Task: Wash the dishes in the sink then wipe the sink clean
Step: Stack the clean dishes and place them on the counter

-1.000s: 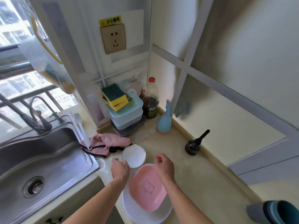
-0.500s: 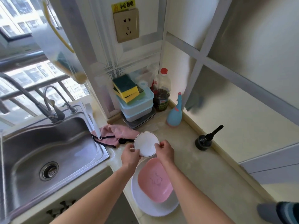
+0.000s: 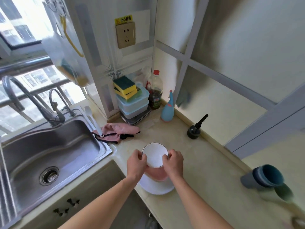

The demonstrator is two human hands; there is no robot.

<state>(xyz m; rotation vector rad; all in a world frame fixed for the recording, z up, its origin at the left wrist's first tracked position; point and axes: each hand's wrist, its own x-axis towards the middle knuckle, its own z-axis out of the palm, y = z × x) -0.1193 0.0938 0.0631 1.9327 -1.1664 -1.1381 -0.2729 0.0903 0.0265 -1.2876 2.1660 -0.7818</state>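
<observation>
My left hand [image 3: 137, 164] and right hand [image 3: 173, 162] both grip the rim of a small white bowl [image 3: 155, 157] above the pink dish [image 3: 156, 175] on the white plate [image 3: 156, 187].

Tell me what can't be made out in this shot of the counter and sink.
Head view only:
- Pink dish: mostly hidden under the small white bowl and both hands, left hand, right hand.
- White plate: far part covered by the pink dish.
- Blue cups: blurred near the right edge.
- Bottle label: too small to read.
- Sink: cut off at left.
</observation>
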